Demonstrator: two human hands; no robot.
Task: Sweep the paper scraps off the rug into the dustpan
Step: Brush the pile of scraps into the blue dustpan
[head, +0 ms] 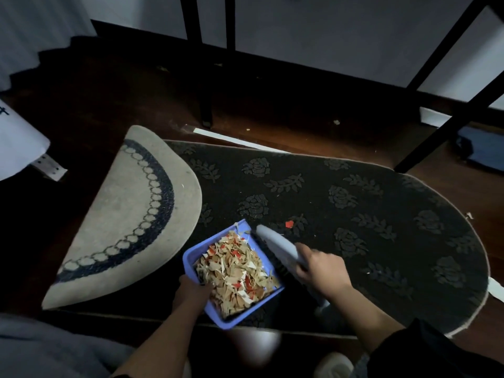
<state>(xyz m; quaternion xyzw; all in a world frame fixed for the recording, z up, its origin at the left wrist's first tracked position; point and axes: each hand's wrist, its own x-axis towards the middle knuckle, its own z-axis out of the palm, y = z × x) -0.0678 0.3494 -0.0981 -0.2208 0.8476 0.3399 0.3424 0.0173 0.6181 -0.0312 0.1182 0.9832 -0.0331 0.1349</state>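
Head view: sweeping looked nearly finished, with most scraps already in the dustpan.

The left hand [194, 291] gripped the near corner of the blue dustpan [191, 255], which sat on the dark rug [354, 192] heaped with tan, white and red paper scraps [237, 271]. The right hand [320, 270] was clamped around the handle of the pale brush [275, 242], its bristles at the pan's right edge. A red scrap [289, 224] lay just beyond the brush tip, and a few pale specks dotted the rug; those seemed to be what remained. The rug's left end [131, 214] was folded over, pale underside up.
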